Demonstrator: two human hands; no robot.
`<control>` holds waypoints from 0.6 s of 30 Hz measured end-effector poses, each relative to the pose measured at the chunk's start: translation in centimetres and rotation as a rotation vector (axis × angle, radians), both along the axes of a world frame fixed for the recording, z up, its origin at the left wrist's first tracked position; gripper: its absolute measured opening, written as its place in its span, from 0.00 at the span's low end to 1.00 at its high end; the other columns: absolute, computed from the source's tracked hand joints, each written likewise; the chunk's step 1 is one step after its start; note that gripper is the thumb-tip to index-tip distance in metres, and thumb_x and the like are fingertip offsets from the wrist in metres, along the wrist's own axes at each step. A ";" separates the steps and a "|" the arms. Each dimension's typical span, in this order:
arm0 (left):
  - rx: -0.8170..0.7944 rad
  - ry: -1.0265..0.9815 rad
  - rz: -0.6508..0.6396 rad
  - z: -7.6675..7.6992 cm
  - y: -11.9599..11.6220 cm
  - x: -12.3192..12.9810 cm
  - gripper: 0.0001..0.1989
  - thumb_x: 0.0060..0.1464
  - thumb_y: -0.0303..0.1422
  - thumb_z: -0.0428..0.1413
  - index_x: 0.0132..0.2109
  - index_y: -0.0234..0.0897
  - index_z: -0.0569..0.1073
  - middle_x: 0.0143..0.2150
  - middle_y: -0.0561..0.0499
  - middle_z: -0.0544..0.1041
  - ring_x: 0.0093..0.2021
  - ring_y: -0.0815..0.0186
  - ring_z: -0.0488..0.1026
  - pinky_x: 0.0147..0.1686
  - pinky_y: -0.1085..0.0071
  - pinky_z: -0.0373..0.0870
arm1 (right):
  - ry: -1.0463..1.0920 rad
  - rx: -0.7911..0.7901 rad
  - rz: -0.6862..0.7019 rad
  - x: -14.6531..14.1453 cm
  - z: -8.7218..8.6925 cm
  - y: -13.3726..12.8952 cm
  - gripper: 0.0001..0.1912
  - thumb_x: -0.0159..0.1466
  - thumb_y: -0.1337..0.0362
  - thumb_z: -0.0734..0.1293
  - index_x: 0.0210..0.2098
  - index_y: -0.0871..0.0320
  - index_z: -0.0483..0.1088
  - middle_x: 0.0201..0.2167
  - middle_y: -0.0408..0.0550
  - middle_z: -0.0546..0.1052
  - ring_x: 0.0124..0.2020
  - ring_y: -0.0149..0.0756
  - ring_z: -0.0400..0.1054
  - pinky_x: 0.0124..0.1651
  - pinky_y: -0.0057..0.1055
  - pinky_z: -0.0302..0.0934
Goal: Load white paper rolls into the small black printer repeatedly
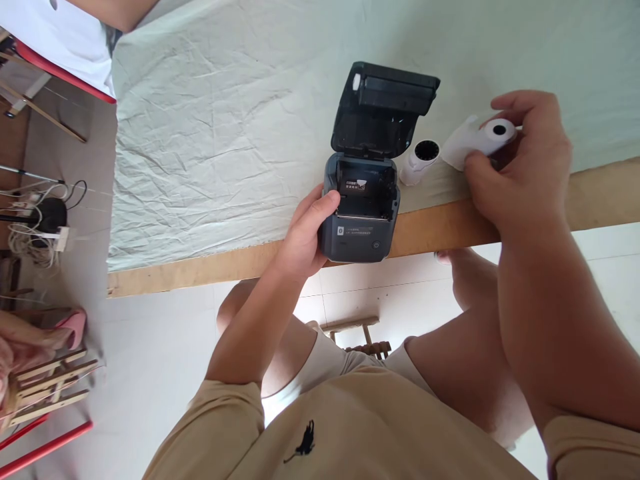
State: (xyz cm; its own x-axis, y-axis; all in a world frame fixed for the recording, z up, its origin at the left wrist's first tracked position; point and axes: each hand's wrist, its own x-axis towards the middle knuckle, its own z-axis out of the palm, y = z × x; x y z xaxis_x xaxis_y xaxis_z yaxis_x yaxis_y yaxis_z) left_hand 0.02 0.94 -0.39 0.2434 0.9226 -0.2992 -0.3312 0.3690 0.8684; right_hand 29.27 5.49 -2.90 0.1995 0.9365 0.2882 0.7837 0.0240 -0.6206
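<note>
My left hand (311,230) grips the left side of a dark label printer (357,237), its thumb on the rim of the open compartment. The printer's lid (380,113) is swung up and back, and the compartment shows a small white label inside. In my right hand (530,157) is a roll of white label paper (480,142), held between thumb and fingers, with a loose end sticking out to the left. A second white roll (419,162) with a dark core stands on the cloth between the printer and my right hand.
A pale green cloth (215,147) covers the table, whose wooden front edge (200,272) is bare. At the upper left is part of another person (65,40). Tangled cables (35,227) and a wooden stool (53,387) are on the left. My legs are below the table edge.
</note>
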 end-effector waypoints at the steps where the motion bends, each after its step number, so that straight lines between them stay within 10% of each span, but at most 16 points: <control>1: 0.001 -0.001 -0.002 0.0 0.0 0.0 0.25 0.58 0.57 0.70 0.47 0.41 0.81 0.42 0.48 0.90 0.53 0.44 0.91 0.42 0.56 0.90 | -0.004 -0.007 -0.006 -0.1 0.0 0.0 0.37 0.57 0.78 0.74 0.64 0.50 0.73 0.57 0.54 0.78 0.54 0.45 0.78 0.55 0.47 0.76; 18: 0.017 0.003 -0.026 -0.1 -0.2 -0.2 0.25 0.60 0.58 0.68 0.50 0.42 0.81 0.45 0.47 0.90 0.55 0.43 0.90 0.47 0.52 0.90 | -0.083 0.032 0.061 -0.2 0.0 -0.5 0.45 0.57 0.76 0.74 0.73 0.49 0.72 0.59 0.57 0.77 0.58 0.50 0.77 0.67 0.58 0.73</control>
State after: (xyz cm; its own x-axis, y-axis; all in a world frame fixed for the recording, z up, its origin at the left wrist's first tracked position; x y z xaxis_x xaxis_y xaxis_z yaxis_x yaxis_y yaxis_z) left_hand -0.19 0.73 -0.45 0.2667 0.9208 -0.2846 -0.3186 0.3629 0.8757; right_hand 29.08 5.00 -2.93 0.1161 0.9362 0.3317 0.8291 0.0926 -0.5514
